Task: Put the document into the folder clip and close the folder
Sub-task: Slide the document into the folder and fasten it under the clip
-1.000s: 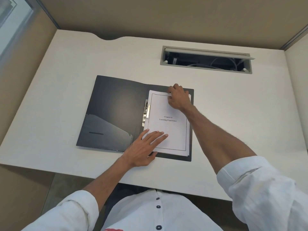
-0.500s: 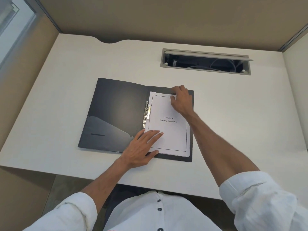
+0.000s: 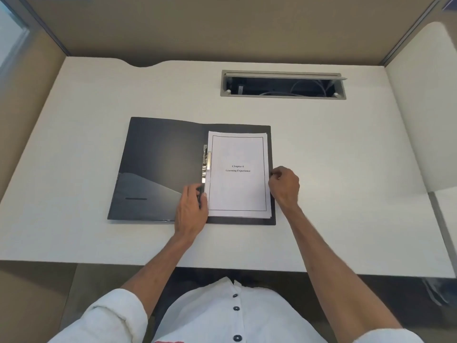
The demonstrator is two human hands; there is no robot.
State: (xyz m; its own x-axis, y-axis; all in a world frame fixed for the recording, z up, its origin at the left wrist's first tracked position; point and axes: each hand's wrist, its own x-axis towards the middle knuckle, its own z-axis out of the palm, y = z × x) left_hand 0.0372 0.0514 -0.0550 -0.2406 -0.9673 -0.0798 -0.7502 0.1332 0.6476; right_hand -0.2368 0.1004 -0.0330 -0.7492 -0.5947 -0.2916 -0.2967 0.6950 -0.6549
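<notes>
On the pale, off-white laminate surface point(image 3: 74, 134), a dark grey plastic folder point(image 3: 163, 154) lies fully open and flat, its left half bare except for a slanted inner pocket point(image 3: 146, 196) at the near corner. Over its right half sits the white stapled-looking stack of printed document pages point(image 3: 238, 174), upright to the person, with a thin black border and the title "Chapter 6 Learning Experience" in the middle. A slim silver metal folder clip point(image 3: 205, 163) runs along the spine, just beside the left edge of the pages; its flat plate overlaps that edge slightly, though I cannot tell whether the pages are truly pinned under it.

Both hands flank the stack. One, the left hand point(image 3: 191, 209), rests on the folder near the spine with fingers loosely together and the thumb touching the lower left edge of the pages, not gripping anything. Opposite it, the right hand point(image 3: 284, 185) is curled at the right edge of the folder cover, thumb and fingertips drawn together at that edge; whether they actually pinch the cover or only touch it is unclear.

Farther back, a grey rectangular cable hatch point(image 3: 283, 84) stands open in the surface, with wires visible inside. Tan partition walls point(image 3: 222, 28) enclose the space. White rolled-up shirt sleeves point(image 3: 116, 315) show at the near edge.
</notes>
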